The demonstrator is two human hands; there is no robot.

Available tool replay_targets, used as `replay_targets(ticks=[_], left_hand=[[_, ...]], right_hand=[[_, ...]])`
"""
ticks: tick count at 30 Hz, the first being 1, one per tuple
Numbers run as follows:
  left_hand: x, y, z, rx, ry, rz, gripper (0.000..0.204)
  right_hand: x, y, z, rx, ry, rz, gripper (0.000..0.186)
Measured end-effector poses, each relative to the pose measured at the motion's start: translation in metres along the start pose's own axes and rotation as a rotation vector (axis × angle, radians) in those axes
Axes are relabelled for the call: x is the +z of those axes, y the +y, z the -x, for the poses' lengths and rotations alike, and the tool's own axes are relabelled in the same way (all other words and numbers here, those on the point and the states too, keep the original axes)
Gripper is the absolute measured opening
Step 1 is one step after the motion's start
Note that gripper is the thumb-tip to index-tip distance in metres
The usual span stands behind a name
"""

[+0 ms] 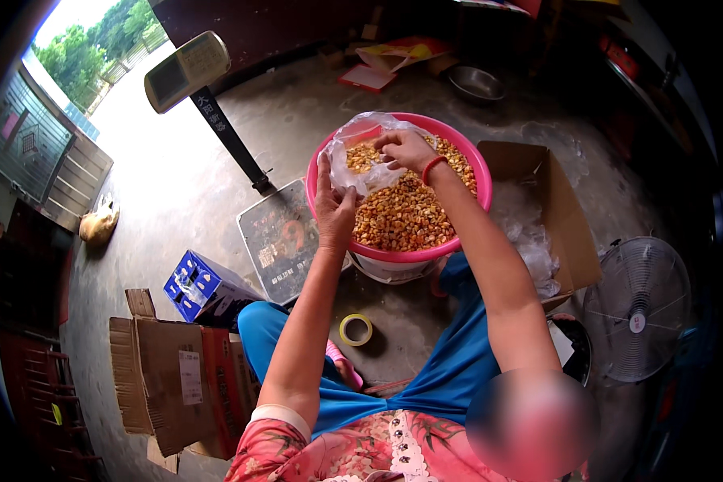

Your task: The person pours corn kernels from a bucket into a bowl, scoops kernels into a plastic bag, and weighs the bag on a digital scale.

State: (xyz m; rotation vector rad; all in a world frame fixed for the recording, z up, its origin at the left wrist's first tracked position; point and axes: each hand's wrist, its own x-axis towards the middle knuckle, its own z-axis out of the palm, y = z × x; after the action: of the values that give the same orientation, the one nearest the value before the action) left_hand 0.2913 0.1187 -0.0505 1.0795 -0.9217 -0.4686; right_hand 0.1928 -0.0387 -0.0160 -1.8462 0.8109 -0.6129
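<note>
A pink basin (pixel 484 173) full of dried yellow-orange corn kernels (pixel 406 215) stands in front of me on a white bucket (pixel 394 270). At its far left part lies a clear plastic bag (pixel 352 170), its mouth spread wide, with kernels showing inside. My left hand (pixel 334 210) grips the bag's near left edge, thumb apart from the raised fingers and the film between them. Over the bag's opening is my right hand (pixel 407 151), a red band at its wrist. Its fingers are curled together, and what they hold is too small to make out.
A platform scale (pixel 279 241) with a display on a post (pixel 186 72) stands left of the basin. A blue box (pixel 205 285), brown cartons (pixel 165 377) and a tape roll (pixel 356 329) lie nearer. On the right are an open carton (pixel 566 217) with plastic bags and a fan (pixel 639 309).
</note>
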Motion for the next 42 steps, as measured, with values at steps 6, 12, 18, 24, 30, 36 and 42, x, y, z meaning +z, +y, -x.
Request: replay_targets(ticks=[6, 12, 18, 24, 30, 36, 42], left_hand=[[0.005, 0.003, 0.000, 0.014, -0.063, -0.012, 0.074], [0.005, -0.004, -0.003, -0.003, -0.082, -0.021, 0.075], [0.005, -0.002, -0.001, -0.007, -0.060, -0.015, 0.076], [0.004, -0.004, -0.001, -0.022, -0.064, -0.009, 0.076], [0.007, -0.001, -0.001, -0.006, -0.066, -0.005, 0.076], [0.001, -0.004, 0.000, -0.006, -0.071, -0.023, 0.076], [0.005, -0.004, -0.001, -0.037, -0.083, -0.008, 0.076]], right_hand=[[-0.053, 0.036, 0.016, -0.160, 0.440, 0.127, 0.016], [-0.036, 0.090, 0.024, 0.150, 0.199, 0.704, 0.048], [-0.014, 0.067, 0.040, -0.017, 0.106, 0.745, 0.039], [-0.015, 0.065, 0.045, -0.254, 0.238, 0.674, 0.030], [-0.031, 0.049, 0.030, 0.082, 0.278, -0.448, 0.021], [-0.016, -0.025, 0.022, 0.035, 0.206, -1.111, 0.019], [0.014, -0.061, 0.004, -0.033, 0.327, -1.242, 0.017]])
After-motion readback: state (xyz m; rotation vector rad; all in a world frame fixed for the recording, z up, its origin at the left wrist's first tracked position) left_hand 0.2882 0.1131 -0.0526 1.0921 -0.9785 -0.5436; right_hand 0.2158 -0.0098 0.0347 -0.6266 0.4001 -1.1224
